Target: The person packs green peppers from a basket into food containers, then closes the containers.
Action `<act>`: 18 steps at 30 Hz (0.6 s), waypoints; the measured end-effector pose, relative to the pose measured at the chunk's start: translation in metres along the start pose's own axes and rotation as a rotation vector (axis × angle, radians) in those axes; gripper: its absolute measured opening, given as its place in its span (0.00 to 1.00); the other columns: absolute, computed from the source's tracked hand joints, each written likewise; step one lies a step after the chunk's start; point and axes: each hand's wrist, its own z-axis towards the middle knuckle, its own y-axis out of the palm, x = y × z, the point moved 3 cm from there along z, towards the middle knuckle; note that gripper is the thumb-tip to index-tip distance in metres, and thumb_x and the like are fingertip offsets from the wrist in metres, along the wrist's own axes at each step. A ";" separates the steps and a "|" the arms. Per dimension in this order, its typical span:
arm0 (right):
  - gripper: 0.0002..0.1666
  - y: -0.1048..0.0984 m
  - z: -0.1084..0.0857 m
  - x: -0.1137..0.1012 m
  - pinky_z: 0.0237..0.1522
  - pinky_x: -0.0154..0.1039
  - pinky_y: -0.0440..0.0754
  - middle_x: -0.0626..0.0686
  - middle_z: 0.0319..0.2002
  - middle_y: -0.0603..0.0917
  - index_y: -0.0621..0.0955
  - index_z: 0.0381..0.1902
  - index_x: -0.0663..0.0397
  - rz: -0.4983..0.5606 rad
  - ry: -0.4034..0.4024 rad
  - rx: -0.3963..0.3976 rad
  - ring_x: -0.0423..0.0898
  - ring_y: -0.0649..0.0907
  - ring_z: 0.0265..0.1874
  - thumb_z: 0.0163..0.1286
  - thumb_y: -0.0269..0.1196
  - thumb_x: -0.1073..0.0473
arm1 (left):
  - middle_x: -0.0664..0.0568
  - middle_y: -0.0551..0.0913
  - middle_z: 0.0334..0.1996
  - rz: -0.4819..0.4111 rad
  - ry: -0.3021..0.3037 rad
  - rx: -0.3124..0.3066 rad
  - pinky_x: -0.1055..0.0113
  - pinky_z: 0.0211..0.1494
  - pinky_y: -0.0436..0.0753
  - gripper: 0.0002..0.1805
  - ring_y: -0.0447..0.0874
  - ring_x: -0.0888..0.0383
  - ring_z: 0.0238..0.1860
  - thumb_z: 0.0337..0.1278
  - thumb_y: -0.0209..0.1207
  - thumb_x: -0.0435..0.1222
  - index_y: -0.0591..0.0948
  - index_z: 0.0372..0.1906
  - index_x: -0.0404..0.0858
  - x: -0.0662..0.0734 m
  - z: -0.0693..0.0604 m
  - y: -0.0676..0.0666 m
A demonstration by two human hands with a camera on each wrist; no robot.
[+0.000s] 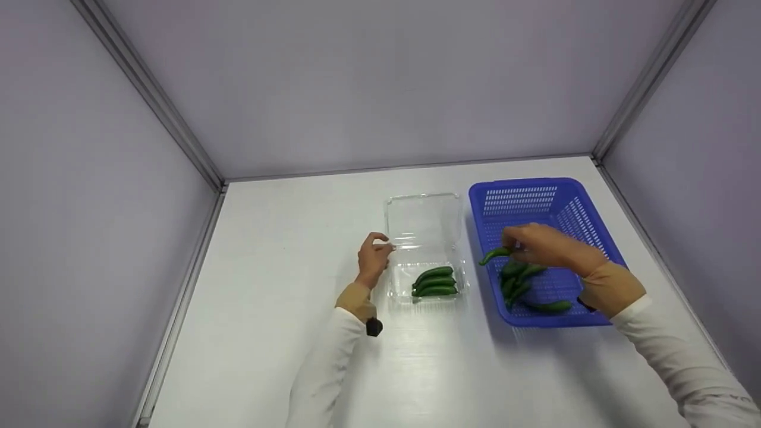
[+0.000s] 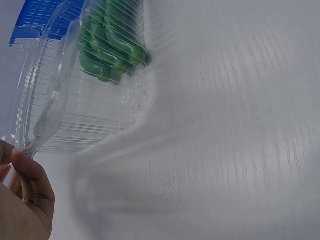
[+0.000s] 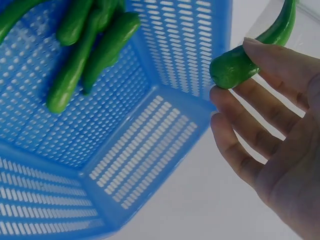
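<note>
My right hand (image 1: 538,244) pinches a green chili pepper (image 3: 240,64) between thumb and fingers, above the left side of the blue basket (image 1: 487,229). In the right wrist view the pepper's blunt end points toward the basket. My left hand (image 1: 374,260) pinches the edge of a clear plastic clamshell box (image 1: 404,274) near its hinge, on the left side. The box stands with its lid (image 1: 423,217) folded back. Several green peppers (image 1: 436,282) lie side by side in its base, toward the right. More loose peppers (image 3: 75,65) lie in the basket.
The basket stands just right of the box on a white table (image 1: 267,285). Grey panels enclose the table at the back, left and right. A small black device (image 1: 374,327) sits at the left wrist.
</note>
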 end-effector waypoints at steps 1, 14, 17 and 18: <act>0.12 0.001 0.003 -0.002 0.42 0.48 0.84 0.53 0.37 0.85 0.80 0.41 0.57 -0.004 -0.013 0.005 0.50 0.84 0.37 0.61 0.68 0.72 | 0.44 0.87 0.37 0.002 -0.001 0.001 0.72 0.25 0.74 0.08 0.83 0.40 0.35 0.66 0.58 0.30 0.77 0.48 0.36 0.000 0.000 0.000; 0.09 0.020 0.042 -0.021 0.33 0.47 0.82 0.51 0.31 0.85 0.81 0.37 0.57 -0.062 -0.114 0.031 0.45 0.82 0.29 0.59 0.71 0.67 | 0.44 0.87 0.36 -0.005 0.026 0.000 0.73 0.24 0.73 0.10 0.78 0.56 0.23 0.65 0.57 0.30 0.77 0.49 0.33 -0.003 0.002 -0.001; 0.09 0.022 0.048 -0.023 0.32 0.46 0.82 0.51 0.30 0.86 0.82 0.38 0.58 -0.074 -0.115 0.010 0.44 0.82 0.28 0.61 0.71 0.66 | 0.43 0.87 0.36 -0.017 0.031 -0.004 0.73 0.23 0.72 0.11 0.75 0.59 0.22 0.64 0.58 0.30 0.76 0.49 0.32 -0.002 0.001 0.000; 0.09 0.023 0.049 -0.024 0.32 0.46 0.82 0.51 0.30 0.86 0.82 0.38 0.58 -0.078 -0.118 0.005 0.44 0.81 0.27 0.61 0.70 0.65 | 0.43 0.87 0.36 -0.020 0.031 -0.003 0.73 0.23 0.72 0.11 0.75 0.60 0.21 0.64 0.58 0.30 0.76 0.49 0.32 -0.002 0.001 0.000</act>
